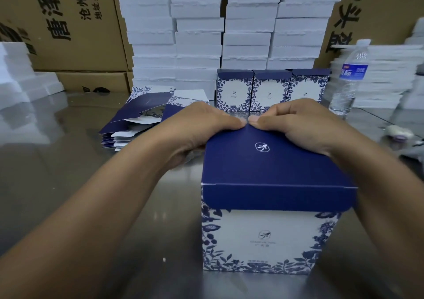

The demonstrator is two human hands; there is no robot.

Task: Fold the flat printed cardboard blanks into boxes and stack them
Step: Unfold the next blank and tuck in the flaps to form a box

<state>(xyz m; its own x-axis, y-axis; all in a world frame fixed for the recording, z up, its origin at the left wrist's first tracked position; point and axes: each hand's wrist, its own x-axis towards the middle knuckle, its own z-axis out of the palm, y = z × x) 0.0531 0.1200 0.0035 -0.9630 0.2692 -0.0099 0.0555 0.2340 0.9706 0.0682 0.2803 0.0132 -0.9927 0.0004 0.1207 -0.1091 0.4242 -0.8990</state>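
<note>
"Where is the box you're working on?"

"The box (270,236) stands upright on the steel table (68,172), right in front of me, with its white, blue-leafed face toward me. Its dark blue lid (270,161) lies flat across the top, and the lid's front flap hangs down outside the front face."

"And your hands?"

"Both grip the far edge of the lid. My left hand (202,126) comes in over the far left corner and my right hand (296,122) over the far right. My thumbs press down on the blue card, tip to tip at the middle of that edge. My fingers curl down behind the box, where I can't see them."

"Where are the rest?"

"The flat blanks (137,117) lie in a loose pile to my left, beyond my left hand. Three finished boxes (270,90) stand side by side in a row, just past my knuckles. Behind them rise stacks of white foam trays (197,34), with brown cartons (68,23) on either side. A water bottle (348,78) stands to the right of the row."
</note>
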